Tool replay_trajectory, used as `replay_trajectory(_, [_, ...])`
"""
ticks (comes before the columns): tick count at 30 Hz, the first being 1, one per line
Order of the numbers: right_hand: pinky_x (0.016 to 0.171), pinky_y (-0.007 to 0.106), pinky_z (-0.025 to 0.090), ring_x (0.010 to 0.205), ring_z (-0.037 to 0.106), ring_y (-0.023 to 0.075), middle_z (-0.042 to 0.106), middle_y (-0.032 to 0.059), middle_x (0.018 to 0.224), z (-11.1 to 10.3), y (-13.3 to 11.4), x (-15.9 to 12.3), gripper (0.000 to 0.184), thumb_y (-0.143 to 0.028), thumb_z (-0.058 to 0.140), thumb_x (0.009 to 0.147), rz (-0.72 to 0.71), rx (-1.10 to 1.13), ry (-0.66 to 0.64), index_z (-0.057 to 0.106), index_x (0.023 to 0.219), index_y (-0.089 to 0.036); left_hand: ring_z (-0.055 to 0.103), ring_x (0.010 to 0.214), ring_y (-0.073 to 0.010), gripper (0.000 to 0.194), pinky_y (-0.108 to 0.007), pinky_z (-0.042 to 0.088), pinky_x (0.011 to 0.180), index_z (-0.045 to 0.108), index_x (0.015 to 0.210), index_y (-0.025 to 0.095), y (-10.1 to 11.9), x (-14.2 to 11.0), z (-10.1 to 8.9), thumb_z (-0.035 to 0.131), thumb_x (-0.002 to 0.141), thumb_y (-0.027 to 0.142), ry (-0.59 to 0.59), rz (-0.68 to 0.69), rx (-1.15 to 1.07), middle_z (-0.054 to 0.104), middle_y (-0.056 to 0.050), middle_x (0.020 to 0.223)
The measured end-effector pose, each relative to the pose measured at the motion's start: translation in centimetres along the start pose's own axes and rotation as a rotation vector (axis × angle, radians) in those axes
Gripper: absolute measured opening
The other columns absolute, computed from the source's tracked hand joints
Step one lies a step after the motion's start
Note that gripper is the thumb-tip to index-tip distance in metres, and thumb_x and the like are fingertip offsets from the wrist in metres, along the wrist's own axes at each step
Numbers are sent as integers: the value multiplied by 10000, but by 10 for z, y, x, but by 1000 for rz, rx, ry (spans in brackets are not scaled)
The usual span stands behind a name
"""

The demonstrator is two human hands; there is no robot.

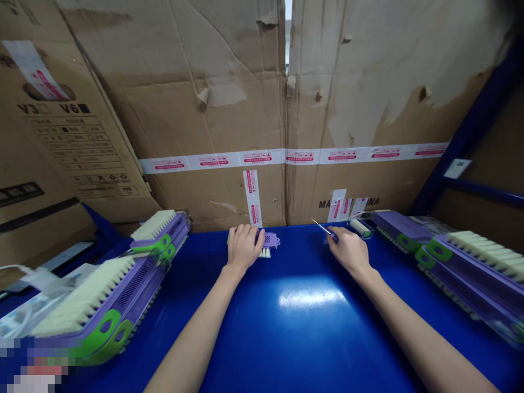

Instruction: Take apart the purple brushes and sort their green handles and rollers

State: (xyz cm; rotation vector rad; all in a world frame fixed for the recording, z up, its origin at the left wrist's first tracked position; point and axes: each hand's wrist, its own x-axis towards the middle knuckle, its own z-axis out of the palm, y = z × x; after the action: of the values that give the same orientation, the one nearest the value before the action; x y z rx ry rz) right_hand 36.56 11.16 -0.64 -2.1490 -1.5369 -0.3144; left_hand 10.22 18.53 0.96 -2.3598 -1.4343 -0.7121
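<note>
My left hand (244, 246) rests at the far side of the blue table (262, 327), its fingers curled over a small purple brush (271, 239). Slots and a scalloped end show on the brush's top, and white bristle tufts stick out along its near side; my hand hides the rest. Farther right, my right hand (347, 250) is closed around the dark blue handle of a screwdriver-like tool (326, 229). Its thin metal shaft points up and left, towards the cardboard, apart from the brush. Just beyond my right hand lies a small clear-cased item with a cream roll (360, 228).
Purple-and-green brushes with cream bristles are stacked at the left (133, 286) and at the right (458, 273). Tall taped cardboard (213, 120) walls off the back. A white cable and plug (45, 278) lie at far left; a blue metal post (462, 131) rises at right.
</note>
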Motion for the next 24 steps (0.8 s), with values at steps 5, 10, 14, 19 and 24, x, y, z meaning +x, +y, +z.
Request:
replay_trajectory(5, [636, 261, 447, 852, 648, 193, 680, 52, 1053, 3, 1, -1, 317, -309, 444, 872, -17, -5, -51, 635, 1114, -236, 516, 856, -224, 477, -372, 307, 802, 629, 855, 185, 0, -5, 3, 216, 959, 399, 59, 30, -35, 634, -86, 848])
replay_trajectory(10, [654, 277, 438, 911, 640, 218, 676, 52, 1081, 4, 3, -1, 325, -315, 436, 873, -3, 22, -92, 630, 1119, -230, 510, 893, -240, 458, -395, 311, 832, 636, 905, 181, 1, -8, 2, 257, 947, 433, 54, 53, -66, 633, -100, 899])
replay_trajectory(14, [683, 278, 433, 919, 639, 221, 689, 51, 1055, 6, -2, -3, 315, -300, 434, 867, -18, 76, -123, 643, 1093, -230, 509, 933, -255, 475, -406, 320, 856, 626, 1015, 185, 7, -11, 2, 352, 890, 553, 16, 175, -113, 627, -111, 982])
replay_trajectory(19, [696, 266, 432, 883, 643, 209, 704, 50, 985, 9, -10, -6, 294, -301, 445, 862, -33, 189, -158, 658, 1055, -240, 520, 943, -274, 670, -425, 333, 875, 611, 1066, 174, 25, -15, 2, 431, 753, 738, 19, 298, -171, 624, -122, 1012])
replay_trajectory(24, [751, 270, 442, 903, 644, 211, 710, 46, 939, 11, -19, -9, 317, -350, 411, 888, -69, 395, -190, 662, 1027, -215, 537, 928, -272, 689, -422, 340, 868, 616, 1033, 146, 36, -20, 9, 409, 759, 743, 94, 272, -160, 638, -133, 1004])
